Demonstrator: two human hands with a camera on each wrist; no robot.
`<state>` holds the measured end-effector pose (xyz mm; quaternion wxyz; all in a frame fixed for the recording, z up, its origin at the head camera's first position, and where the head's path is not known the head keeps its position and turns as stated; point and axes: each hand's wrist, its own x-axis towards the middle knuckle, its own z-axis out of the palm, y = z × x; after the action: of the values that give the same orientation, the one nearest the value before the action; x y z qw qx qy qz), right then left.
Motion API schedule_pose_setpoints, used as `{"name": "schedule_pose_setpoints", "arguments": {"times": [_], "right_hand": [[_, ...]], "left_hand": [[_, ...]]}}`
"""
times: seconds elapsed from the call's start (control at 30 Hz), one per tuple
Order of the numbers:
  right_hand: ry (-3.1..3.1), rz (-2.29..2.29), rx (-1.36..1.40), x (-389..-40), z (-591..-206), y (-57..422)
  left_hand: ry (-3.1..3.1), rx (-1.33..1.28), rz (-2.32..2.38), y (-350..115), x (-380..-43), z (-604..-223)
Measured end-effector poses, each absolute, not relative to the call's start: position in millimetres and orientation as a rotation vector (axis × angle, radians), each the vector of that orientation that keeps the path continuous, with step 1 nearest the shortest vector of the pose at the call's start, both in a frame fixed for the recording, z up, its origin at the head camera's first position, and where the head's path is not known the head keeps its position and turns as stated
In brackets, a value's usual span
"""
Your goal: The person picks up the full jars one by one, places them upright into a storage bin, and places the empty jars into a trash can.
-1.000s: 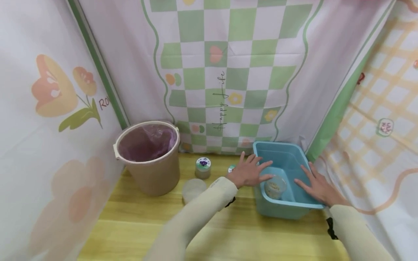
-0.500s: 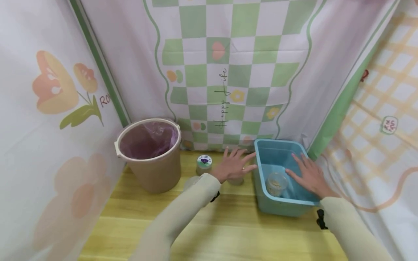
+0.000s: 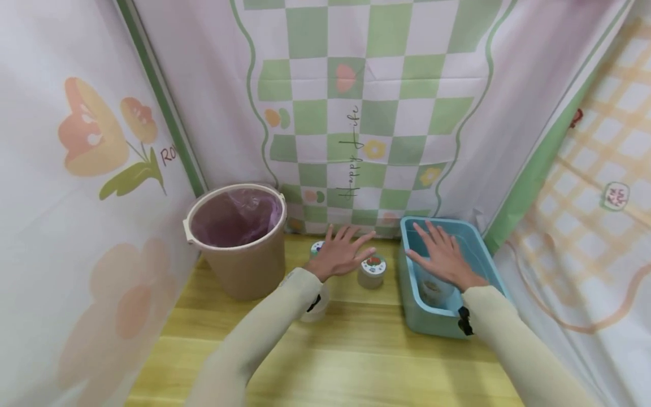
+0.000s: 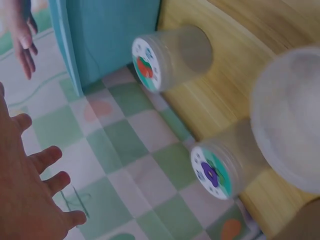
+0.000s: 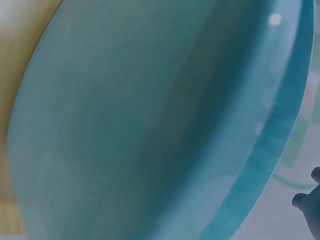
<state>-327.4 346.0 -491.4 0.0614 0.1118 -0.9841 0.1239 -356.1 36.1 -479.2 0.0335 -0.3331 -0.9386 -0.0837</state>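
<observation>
My left hand (image 3: pixel 337 255), fingers spread, hovers over the table and holds nothing. It partly covers a jar with a purple-flower lid (image 4: pixel 212 172). Just right of that hand stands a jar with a red picture on its white and green lid (image 3: pixel 373 273). Below the left wrist, a translucent round tub (image 3: pixel 316 310) is partly hidden by the sleeve. My right hand (image 3: pixel 441 255), spread and holding nothing, is above the blue basin (image 3: pixel 407 265). Inside the basin sits a clear cup (image 3: pixel 437 293) with small bits in it, partly covered by the right hand.
A beige bucket (image 3: pixel 249 277) lined with a purple bag stands at the back left of the wooden table (image 3: pixel 366 362). Patterned cloths hang behind (image 3: pixel 381 192) and on both sides. The basin stands against the right-hand cloth.
My left hand has moved left from the basin's edge, uncovering the red-lidded jar and covering the purple-flower one. My right hand has moved left from the basin's right side to above the cup.
</observation>
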Motion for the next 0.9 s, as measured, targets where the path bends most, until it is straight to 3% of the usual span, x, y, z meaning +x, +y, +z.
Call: {"name": "schedule_pose_setpoints", "arguments": {"times": [0.37,0.9], "right_hand": [[-2.982,0.329,0.447,-340.3,-495.5,296.8],[-3.011,0.391,0.595,-349.5,-501.2,254.7]], "left_hand": [[-2.930,-0.932,-0.244,-7.0,-355.4,-481.9],[-2.917,-0.868,-0.182,-54.9,-357.0,-441.0]]}}
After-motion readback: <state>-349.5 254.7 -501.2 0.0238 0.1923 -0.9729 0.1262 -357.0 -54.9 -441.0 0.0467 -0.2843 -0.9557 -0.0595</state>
